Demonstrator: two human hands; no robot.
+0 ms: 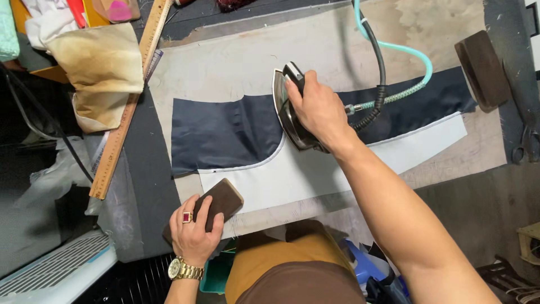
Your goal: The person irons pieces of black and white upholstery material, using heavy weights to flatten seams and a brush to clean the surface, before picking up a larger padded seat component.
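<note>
A tailoring workshop. A scorched, padded pressing table (236,62) carries a hose-fed steel steam iron (289,112). Left of it lies a long wooden ruler (132,101) beside stained pressing cloths (101,67).

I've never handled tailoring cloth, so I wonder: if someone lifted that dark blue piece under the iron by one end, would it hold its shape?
Probably not. The dark blue fabric lies thin and flat with faint ripples, so it would likely droop. Its slight sheen suggests it may slide easily. For now the iron, gripped by the right hand, pins it down.

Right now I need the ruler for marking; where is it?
The wooden ruler lies diagonally along the table's left edge, beside the stained cloth, above the left hand.
</note>
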